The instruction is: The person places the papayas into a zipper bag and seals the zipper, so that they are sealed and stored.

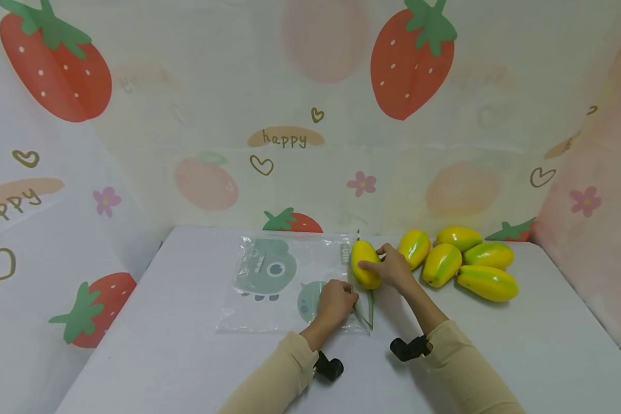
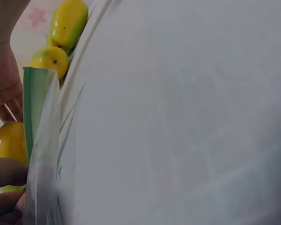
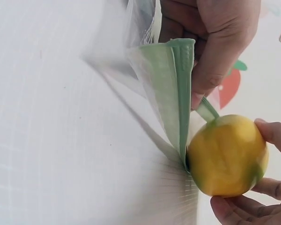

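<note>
A clear zip bag (image 1: 295,313) printed with grey-green cartoon monsters lies flat, its opening edge facing right. My left hand (image 1: 336,302) pinches the bag's green zip edge (image 3: 185,93), and in the right wrist view that edge stands lifted and parted. My right hand (image 1: 393,267) grips a yellow-green mango (image 1: 363,264) between thumb and fingers. This mango (image 3: 229,154) is right at the bag's mouth, beside the green strip. In the left wrist view the green strip (image 2: 30,108) partly hides the held mango (image 2: 9,143).
Several more mangoes (image 1: 442,264) lie grouped at the back right of the white table (image 1: 150,345), just beyond my right hand. A strawberry-printed curtain (image 1: 341,115) rises behind the table and along both sides. Black wrist cameras (image 1: 409,348) sit on both wrists.
</note>
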`<state>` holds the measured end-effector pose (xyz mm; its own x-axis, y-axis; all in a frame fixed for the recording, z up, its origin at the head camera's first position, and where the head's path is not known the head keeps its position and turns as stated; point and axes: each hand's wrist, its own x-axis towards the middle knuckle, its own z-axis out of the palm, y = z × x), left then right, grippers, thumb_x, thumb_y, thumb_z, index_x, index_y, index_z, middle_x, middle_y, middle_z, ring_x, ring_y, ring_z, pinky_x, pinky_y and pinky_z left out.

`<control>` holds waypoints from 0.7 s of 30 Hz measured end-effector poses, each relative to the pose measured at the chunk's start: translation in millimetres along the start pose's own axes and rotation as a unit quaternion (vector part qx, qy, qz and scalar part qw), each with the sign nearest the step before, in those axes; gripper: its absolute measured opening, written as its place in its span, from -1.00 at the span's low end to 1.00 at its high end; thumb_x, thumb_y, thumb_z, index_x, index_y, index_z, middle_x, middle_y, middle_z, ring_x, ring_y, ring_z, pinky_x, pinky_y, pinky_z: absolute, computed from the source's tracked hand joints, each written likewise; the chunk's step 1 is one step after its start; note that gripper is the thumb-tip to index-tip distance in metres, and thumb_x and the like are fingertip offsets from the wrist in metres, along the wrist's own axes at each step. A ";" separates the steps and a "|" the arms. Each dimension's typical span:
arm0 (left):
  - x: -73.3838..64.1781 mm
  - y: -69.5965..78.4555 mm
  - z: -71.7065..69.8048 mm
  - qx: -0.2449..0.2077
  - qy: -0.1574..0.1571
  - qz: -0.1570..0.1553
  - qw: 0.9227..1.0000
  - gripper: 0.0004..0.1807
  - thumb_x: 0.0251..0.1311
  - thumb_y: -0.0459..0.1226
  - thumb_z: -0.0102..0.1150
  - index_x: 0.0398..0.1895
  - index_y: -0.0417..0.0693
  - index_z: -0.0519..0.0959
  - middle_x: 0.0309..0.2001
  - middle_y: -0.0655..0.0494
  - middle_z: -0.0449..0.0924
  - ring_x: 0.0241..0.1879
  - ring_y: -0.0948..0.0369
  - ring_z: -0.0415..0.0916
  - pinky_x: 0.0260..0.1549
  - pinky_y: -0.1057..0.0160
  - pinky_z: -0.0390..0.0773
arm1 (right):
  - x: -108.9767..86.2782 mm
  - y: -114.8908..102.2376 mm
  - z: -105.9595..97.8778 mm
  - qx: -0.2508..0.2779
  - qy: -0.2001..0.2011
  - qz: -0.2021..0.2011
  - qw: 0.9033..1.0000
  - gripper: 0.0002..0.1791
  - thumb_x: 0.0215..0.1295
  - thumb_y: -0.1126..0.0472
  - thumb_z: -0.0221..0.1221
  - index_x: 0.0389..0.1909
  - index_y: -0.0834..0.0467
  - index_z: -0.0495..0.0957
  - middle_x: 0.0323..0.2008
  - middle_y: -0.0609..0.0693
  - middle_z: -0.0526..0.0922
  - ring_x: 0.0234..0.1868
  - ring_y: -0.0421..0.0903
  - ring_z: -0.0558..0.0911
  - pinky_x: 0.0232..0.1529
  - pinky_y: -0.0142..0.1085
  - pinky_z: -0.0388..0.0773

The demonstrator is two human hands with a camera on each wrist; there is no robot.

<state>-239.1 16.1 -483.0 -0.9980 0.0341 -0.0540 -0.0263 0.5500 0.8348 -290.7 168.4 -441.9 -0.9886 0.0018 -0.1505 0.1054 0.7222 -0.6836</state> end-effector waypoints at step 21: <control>1.4 -8.0 2.2 -0.122 0.018 -0.032 0.992 -0.76 0.11 -0.37 0.29 -0.18 -0.37 0.68 -0.40 -0.09 0.74 -0.67 0.36 0.52 -0.57 0.42 0.57 | -2.1 -1.9 -1.3 0.004 -0.007 0.013 1.000 -0.34 0.21 -0.10 0.30 0.10 0.28 0.33 0.05 0.31 0.53 -0.09 0.10 0.53 -0.07 -0.14 0.58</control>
<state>-240.1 13.7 -491.0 -0.9951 -0.0274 -0.0952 -0.0989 0.3308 0.9385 -289.0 167.9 -439.3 -0.9839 0.0095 -0.1783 0.1311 0.7164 -0.6852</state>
